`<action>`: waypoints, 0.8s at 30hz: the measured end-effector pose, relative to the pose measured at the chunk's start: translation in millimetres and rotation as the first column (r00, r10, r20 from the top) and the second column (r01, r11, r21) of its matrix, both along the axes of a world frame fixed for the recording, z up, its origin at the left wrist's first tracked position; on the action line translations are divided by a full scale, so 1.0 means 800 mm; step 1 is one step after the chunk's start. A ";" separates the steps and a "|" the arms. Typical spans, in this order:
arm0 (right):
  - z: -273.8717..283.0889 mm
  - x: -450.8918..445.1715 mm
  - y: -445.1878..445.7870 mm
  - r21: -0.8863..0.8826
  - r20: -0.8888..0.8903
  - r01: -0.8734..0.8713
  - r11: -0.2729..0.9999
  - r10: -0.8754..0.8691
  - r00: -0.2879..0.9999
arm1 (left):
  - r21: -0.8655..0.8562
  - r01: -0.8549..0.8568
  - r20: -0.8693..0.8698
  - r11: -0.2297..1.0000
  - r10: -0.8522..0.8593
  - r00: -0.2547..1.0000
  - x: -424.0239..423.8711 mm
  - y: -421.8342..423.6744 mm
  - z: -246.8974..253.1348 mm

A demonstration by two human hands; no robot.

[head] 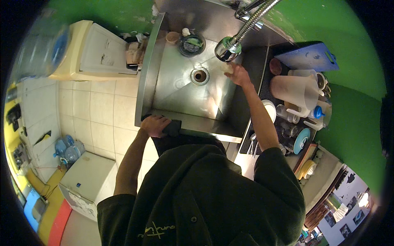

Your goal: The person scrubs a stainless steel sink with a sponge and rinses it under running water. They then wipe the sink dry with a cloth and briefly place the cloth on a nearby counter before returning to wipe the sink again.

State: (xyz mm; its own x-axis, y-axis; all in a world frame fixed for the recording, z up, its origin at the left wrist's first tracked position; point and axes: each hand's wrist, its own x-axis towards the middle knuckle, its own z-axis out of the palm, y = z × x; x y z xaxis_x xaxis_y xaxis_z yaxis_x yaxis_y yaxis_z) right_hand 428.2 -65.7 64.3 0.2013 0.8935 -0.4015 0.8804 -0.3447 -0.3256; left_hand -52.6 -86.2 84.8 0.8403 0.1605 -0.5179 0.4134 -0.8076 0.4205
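Near the right side of a stainless steel sink (184, 97), my right hand (240, 76) pinches a small pale object (227, 68); its kind is hard to make out. Just above it hangs the chrome spray head (227, 50) of a flexible-hose faucet. I see no water stream. My left hand (155, 125) is on the sink's front rim at the left corner, its fingers over a dark cloth (173, 127). A round drain (200, 76) lies open in the basin. In the back left corner sits a dark strainer bowl (192, 50) with a green scouring pad and a metal scrubber.
Right of the sink, a black drying mat (265, 89) bears a plastic pitcher (292, 89), glass jars, spoons (252, 143) and a teal plate (301, 140). A blue cutting board (307, 57) leans on the wall. Left stands a water dispenser (104, 50); a white chest (87, 172) is behind.
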 end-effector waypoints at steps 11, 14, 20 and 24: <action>-0.110 -0.059 -0.076 -0.638 0.037 0.072 0.766 -0.063 0.997 | -0.040 0.019 -0.085 0.999 -0.022 0.996 0.004 0.005 0.002; -0.101 -0.098 -0.083 -0.631 -0.019 0.025 0.776 -0.048 0.999 | -0.055 -0.008 -0.106 0.998 0.002 0.994 0.003 -0.004 0.007; -0.186 -0.115 -0.076 -0.565 -0.251 -0.148 0.811 0.001 0.968 | -0.051 0.048 -0.063 0.998 -0.052 0.997 0.012 0.014 0.004; -0.109 -0.135 -0.026 -0.124 -0.324 0.191 0.974 -0.221 0.920 | -0.026 0.031 -0.055 0.999 -0.033 0.998 0.004 0.001 -0.001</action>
